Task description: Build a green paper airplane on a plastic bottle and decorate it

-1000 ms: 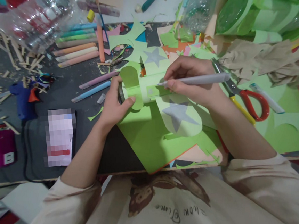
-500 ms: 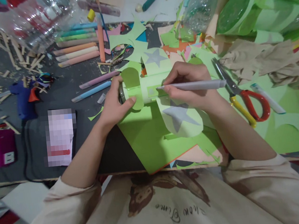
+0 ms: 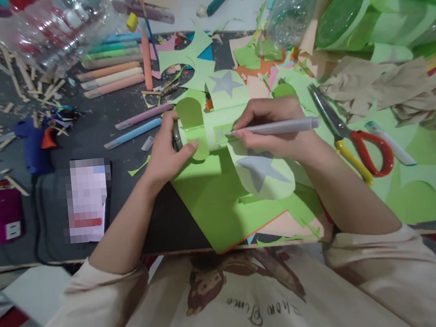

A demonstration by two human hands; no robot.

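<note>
Pinched in the right hand point(image 3: 280, 111): grey marker point(image 3: 289, 125), its tip too small to tell whether touching the paper-wrapped model point(image 3: 214, 119). Lying sideways between both hands over a green sheet point(image 3: 221, 199), gripped at its dark end by the left hand point(image 3: 167, 150). Hidden behind the right hand: the opposite end and part of the lower star wing point(image 3: 260, 172). Cut off by the edges: clear bottles point(image 3: 65, 29), green bottles point(image 3: 392, 16). Pixelated: phone point(image 3: 87, 200). Just beside the right forearm: scissors point(image 3: 339, 130). Near the left fingers: blue marker point(image 3: 133, 133), pink marker point(image 3: 143, 117).
</note>
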